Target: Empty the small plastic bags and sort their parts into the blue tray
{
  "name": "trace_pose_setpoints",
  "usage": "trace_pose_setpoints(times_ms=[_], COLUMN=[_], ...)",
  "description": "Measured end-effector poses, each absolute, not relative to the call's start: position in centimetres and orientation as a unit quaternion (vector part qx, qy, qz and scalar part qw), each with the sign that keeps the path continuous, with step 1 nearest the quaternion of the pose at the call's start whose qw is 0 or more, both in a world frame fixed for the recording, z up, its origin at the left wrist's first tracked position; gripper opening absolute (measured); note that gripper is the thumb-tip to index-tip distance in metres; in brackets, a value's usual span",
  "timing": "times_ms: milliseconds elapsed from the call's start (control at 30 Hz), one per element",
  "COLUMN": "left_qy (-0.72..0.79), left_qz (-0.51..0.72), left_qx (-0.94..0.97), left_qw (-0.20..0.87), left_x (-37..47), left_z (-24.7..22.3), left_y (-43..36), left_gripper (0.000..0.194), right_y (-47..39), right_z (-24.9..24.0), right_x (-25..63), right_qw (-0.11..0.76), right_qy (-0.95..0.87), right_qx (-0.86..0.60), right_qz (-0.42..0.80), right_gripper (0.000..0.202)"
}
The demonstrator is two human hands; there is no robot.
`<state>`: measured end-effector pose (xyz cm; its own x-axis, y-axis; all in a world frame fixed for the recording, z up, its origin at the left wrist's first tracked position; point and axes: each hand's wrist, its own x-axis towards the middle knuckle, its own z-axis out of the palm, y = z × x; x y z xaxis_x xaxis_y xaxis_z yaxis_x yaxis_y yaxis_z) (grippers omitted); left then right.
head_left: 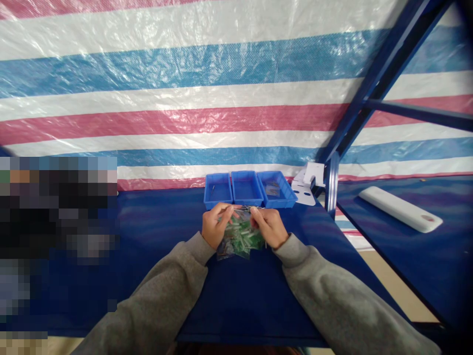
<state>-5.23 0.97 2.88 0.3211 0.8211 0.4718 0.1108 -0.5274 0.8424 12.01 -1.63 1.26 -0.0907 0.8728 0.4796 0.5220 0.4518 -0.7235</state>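
My left hand (pixel 215 226) and my right hand (pixel 270 228) are close together over the dark blue table, both with closed fingers. Between thumbs and fingertips they pinch several thin, silvery stick-like pieces (pixel 245 208), too small to name exactly. Right beneath, between the two hands, lie clear plastic bags (pixel 242 239) with green and whitish contents. Whether the fingers also touch the bags is hard to make out. Just beyond the hands stand three blue bins: the left bin (pixel 218 203) with a small thin piece inside, the middle bin (pixel 248 202), and the right bin (pixel 281 201) with a clear packet (pixel 272 189).
White cut-out sheets (pixel 303 194) lie right of the bins, against a blue metal post (pixel 331 187). Beyond a gap, a long white device (pixel 401 209) rests on another blue table (pixel 451 246). A striped plastic sheet (pixel 221 118) hangs behind. The left side is pixelated.
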Motion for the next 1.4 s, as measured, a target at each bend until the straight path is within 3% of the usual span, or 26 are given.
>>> trace_pose_setpoints(times_ms=[367,733,900,1167,1400], left_qy=[0.316,0.333,0.303,0.29,0.359], left_qz=[0.482,0.443,0.454,0.461,0.517], left_qx=[0.709,0.81,0.824,0.821,0.753], left_qw=[0.405,0.192,0.155,0.17,0.191], left_x=[-4.8,-5.3,-5.4,-5.3,-5.3], left_z=[2.0,2.2,2.2,2.5,1.7], left_y=[1.2,1.1,1.2,1.3,1.7], left_gripper=[0.017,0.02,0.018,0.02,0.012], right_y=[-1.9,-2.0,-2.1,-2.0,-1.8], right_z=[2.0,1.8,1.8,2.0,1.7], right_x=[11.8,12.0,12.0,12.0,11.7], right_qw=[0.47,0.473,0.477,0.506,0.445], right_qy=[-0.718,-0.714,-0.707,-0.676,-0.744], right_qx=[-0.485,-0.49,-0.498,-0.518,-0.478], right_qz=[0.167,0.163,0.155,0.138,0.14], right_gripper=[0.055,0.052,0.048,0.033,0.024])
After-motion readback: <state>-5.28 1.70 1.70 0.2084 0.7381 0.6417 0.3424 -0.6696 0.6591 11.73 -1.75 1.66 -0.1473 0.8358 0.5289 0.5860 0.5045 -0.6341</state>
